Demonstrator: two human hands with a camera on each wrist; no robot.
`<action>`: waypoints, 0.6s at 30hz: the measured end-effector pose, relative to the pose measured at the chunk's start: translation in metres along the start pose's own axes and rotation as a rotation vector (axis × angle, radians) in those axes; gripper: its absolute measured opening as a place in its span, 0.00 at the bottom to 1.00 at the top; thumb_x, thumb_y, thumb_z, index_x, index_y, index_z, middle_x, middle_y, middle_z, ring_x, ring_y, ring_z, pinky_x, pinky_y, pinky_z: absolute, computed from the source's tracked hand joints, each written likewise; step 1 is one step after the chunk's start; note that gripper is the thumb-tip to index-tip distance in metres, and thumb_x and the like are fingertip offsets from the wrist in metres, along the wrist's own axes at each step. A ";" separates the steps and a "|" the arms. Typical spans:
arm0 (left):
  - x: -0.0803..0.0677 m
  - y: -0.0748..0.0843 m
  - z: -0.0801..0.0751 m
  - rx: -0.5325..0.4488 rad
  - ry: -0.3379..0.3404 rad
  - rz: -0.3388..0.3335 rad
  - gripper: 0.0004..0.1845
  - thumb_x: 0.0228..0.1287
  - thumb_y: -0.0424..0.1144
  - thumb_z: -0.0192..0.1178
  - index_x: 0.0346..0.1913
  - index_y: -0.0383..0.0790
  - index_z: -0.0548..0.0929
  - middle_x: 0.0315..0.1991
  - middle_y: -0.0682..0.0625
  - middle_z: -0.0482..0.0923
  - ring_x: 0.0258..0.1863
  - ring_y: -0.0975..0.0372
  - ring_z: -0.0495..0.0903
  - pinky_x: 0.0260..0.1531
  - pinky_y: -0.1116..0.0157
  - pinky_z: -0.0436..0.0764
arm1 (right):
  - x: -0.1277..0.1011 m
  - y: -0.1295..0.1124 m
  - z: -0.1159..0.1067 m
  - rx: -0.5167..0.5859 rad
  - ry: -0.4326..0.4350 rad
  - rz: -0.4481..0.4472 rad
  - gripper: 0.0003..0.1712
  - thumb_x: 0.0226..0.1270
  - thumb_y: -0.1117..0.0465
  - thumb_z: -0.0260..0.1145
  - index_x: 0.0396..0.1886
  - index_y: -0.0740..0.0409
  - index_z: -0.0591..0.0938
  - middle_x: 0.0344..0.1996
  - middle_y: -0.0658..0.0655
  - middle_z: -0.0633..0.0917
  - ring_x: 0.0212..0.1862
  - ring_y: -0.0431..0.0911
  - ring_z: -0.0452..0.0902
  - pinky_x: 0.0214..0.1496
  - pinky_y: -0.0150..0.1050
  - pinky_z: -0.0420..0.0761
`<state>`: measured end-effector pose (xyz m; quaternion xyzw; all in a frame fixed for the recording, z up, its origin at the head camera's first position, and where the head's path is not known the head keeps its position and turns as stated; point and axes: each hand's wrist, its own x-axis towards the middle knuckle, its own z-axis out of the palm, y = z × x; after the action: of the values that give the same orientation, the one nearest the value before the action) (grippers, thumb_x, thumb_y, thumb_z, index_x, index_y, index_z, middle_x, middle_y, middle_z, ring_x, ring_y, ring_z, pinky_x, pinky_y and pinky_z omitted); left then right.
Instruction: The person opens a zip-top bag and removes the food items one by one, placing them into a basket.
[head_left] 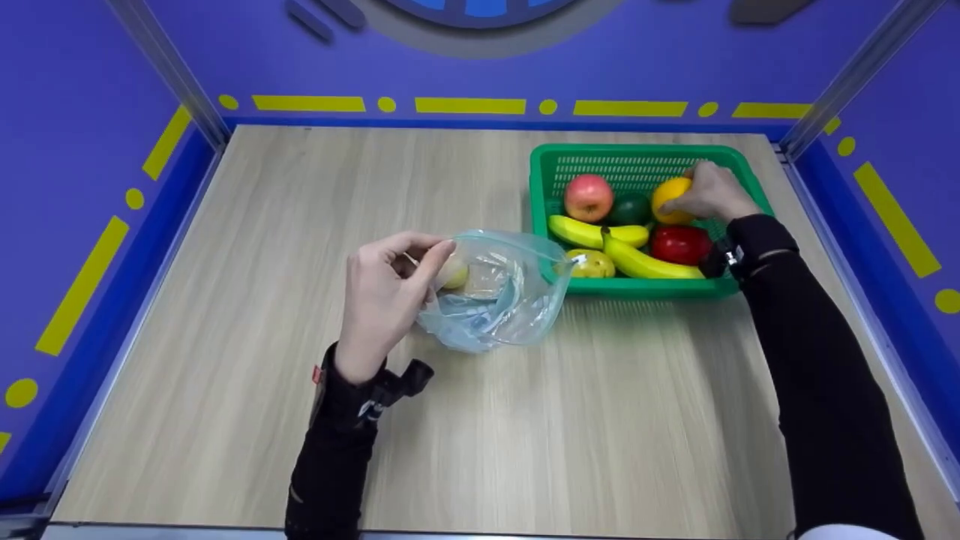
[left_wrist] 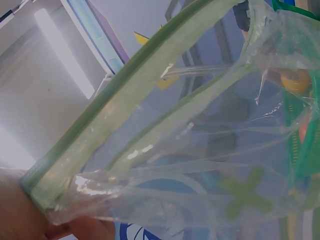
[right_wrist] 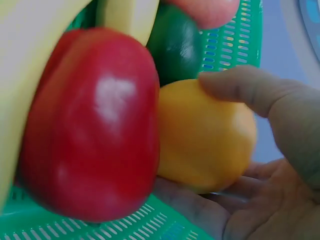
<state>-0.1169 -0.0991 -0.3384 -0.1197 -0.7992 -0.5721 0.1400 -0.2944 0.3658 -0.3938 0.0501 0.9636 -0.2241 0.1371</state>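
My left hand pinches the rim of a clear zip bag, whose mouth gapes open above the table. A pale yellowish round thing shows through the plastic near my fingers. In the left wrist view, the bag's green zip strip runs up from the fingertips. My right hand grips an orange at the back right of a green basket. Seen from the right wrist, thumb and fingers lie around the orange, right beside a red bell pepper.
The basket also holds a pinkish apple, a dark green avocado-like fruit, two bananas and a yellow mottled fruit. The bag overlaps the basket's front left corner in the head view. Blue panels enclose the wooden table.
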 end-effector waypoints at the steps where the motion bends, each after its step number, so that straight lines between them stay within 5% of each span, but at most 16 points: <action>1: 0.000 0.000 0.000 -0.003 -0.001 -0.001 0.06 0.71 0.38 0.71 0.39 0.38 0.93 0.20 0.49 0.84 0.12 0.66 0.74 0.12 0.74 0.70 | 0.000 0.001 0.000 -0.003 -0.006 -0.006 0.42 0.69 0.51 0.73 0.68 0.79 0.72 0.57 0.77 0.77 0.48 0.61 0.78 0.38 0.34 0.78; 5: 0.000 0.000 0.000 -0.005 -0.007 -0.002 0.06 0.71 0.38 0.70 0.40 0.38 0.93 0.21 0.49 0.84 0.12 0.66 0.74 0.12 0.74 0.70 | -0.002 0.003 -0.002 -0.002 -0.013 -0.020 0.35 0.72 0.54 0.71 0.66 0.77 0.76 0.59 0.78 0.79 0.50 0.62 0.79 0.40 0.36 0.79; 9: 0.000 0.000 0.001 -0.010 -0.010 -0.007 0.06 0.71 0.38 0.70 0.40 0.38 0.93 0.21 0.49 0.84 0.11 0.67 0.74 0.12 0.74 0.71 | -0.007 0.002 -0.007 0.006 -0.030 -0.026 0.38 0.75 0.53 0.68 0.71 0.78 0.71 0.66 0.80 0.75 0.60 0.68 0.77 0.54 0.49 0.84; 12: 0.000 0.001 0.000 -0.015 -0.010 -0.009 0.06 0.71 0.38 0.71 0.40 0.38 0.93 0.21 0.48 0.84 0.11 0.67 0.74 0.11 0.74 0.71 | -0.014 0.001 -0.012 0.015 -0.031 -0.029 0.38 0.78 0.50 0.65 0.73 0.75 0.71 0.68 0.80 0.73 0.65 0.71 0.74 0.64 0.62 0.80; 18: 0.000 0.000 0.000 -0.015 -0.012 -0.004 0.06 0.71 0.38 0.70 0.40 0.38 0.93 0.21 0.47 0.84 0.11 0.67 0.74 0.11 0.74 0.71 | -0.031 -0.009 -0.026 0.081 0.011 -0.067 0.39 0.81 0.44 0.61 0.76 0.68 0.70 0.72 0.76 0.71 0.71 0.71 0.67 0.72 0.67 0.72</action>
<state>-0.1166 -0.0989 -0.3385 -0.1227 -0.7960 -0.5776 0.1330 -0.2720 0.3681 -0.3588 0.0243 0.9556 -0.2671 0.1222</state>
